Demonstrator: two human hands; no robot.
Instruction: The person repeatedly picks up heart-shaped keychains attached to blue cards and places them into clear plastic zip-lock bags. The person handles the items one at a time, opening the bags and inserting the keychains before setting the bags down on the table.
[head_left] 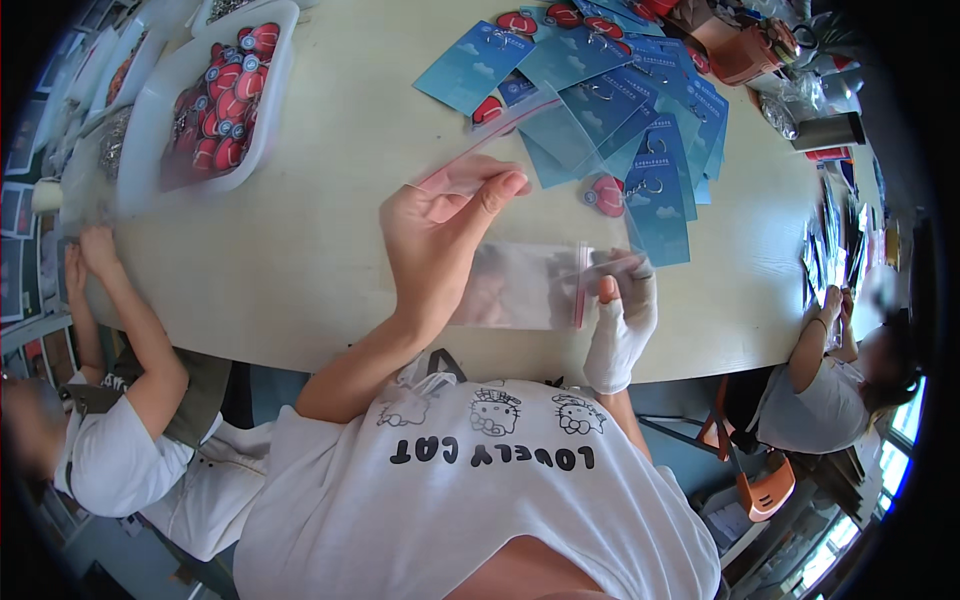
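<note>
A clear zip bag (563, 130) with a pink seal strip is stretched up in front of me. My left hand (437, 235) pinches it near the strip, thumb and fingers pressed together. My right hand (625, 330), in a white glove that leaves the thumb tip bare, grips the bag's lower right corner. Below the bag, more clear zip bags (515, 290) lie on the table between my hands. Just beyond it, blue cards (662, 225) carry metal key rings. A red keychain charm (605, 196) shows close to my right hand, partly behind the clear film.
A white bin (275, 130) of red keychain charms stands at the far left of the table (330, 250). Blue cards are heaped at the far side. Bottles and packets crowd the far right. Other people work at the left and right ends; an orange chair (768, 490) is at the right.
</note>
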